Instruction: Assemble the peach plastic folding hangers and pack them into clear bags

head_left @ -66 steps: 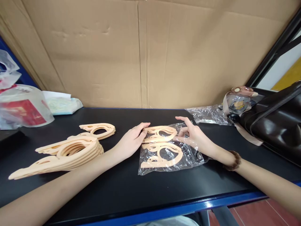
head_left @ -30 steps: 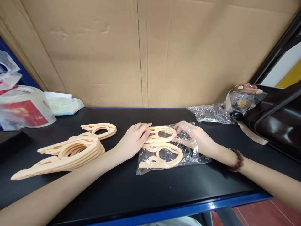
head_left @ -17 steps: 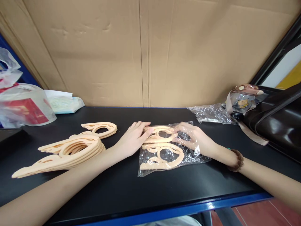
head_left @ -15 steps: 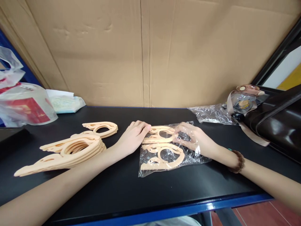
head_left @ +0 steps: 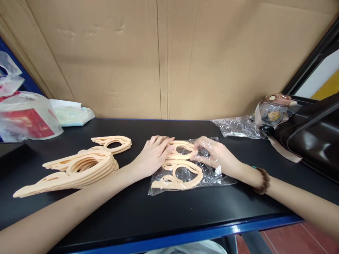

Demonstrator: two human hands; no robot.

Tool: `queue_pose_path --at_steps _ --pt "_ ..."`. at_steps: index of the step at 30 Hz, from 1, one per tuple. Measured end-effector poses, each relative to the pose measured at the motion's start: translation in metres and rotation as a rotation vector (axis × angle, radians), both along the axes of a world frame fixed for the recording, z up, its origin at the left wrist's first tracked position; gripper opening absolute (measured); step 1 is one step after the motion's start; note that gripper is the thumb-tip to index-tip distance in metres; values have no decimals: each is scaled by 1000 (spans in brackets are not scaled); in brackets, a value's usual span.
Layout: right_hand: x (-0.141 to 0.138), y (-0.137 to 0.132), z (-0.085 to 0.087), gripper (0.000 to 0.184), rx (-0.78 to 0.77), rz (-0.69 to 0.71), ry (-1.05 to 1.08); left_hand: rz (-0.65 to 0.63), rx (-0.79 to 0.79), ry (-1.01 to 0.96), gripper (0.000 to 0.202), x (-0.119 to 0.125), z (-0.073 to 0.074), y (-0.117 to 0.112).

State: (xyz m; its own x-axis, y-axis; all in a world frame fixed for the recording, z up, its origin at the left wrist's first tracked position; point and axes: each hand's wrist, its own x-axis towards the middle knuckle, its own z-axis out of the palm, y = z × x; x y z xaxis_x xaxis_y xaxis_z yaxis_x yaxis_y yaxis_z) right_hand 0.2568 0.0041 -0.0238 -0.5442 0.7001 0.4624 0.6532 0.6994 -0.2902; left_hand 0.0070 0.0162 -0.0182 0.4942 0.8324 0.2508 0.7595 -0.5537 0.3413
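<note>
Two beige folding hangers, an upper one (head_left: 182, 153) and a lower one (head_left: 189, 184), lie side by side in a clear plastic bag (head_left: 212, 180) on the black table. My left hand (head_left: 156, 155) bends its fingers over the left end of the upper hanger, thumb against it. From the other side, my right hand (head_left: 212, 151) pinches the rounded end of the same hanger; shiny film covers part of this hand, so it seems to be inside the bag. To the left, beyond my forearm, is a stack of beige folding hangers (head_left: 106, 165), partly hidden by that arm.
Another crumpled clear bag (head_left: 238, 126) lies at the back right, near a clear bottle with a strap (head_left: 272, 113) and a black leather bag (head_left: 312, 130). A plastic carrier bag (head_left: 29, 116) and a tissue pack (head_left: 74, 115) stand back left. Cardboard (head_left: 119, 63) walls off the rear.
The bag and its lower hanger have shifted slightly left. My left hand has come further over the upper hanger's end, and my right fingers have moved slightly left with its round end.
</note>
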Motion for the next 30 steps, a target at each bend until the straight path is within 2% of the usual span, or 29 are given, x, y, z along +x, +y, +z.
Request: queue_pose_path --at_steps 5,10,16,21,30 --pt "0 4 -1 28 -64 -6 50 -49 2 16 49 1 1 0" --pt "-1 4 3 31 -147 46 115 -59 -9 -29 48 2 3 2" --pt "-1 2 3 33 -156 50 105 -58 -92 -163 51 0 3 4" --pt "-2 2 3 37 -193 3 132 -43 -108 -184 48 1 4 3" --pt "-1 4 1 33 -147 25 161 -39 -85 -157 48 3 1 4"
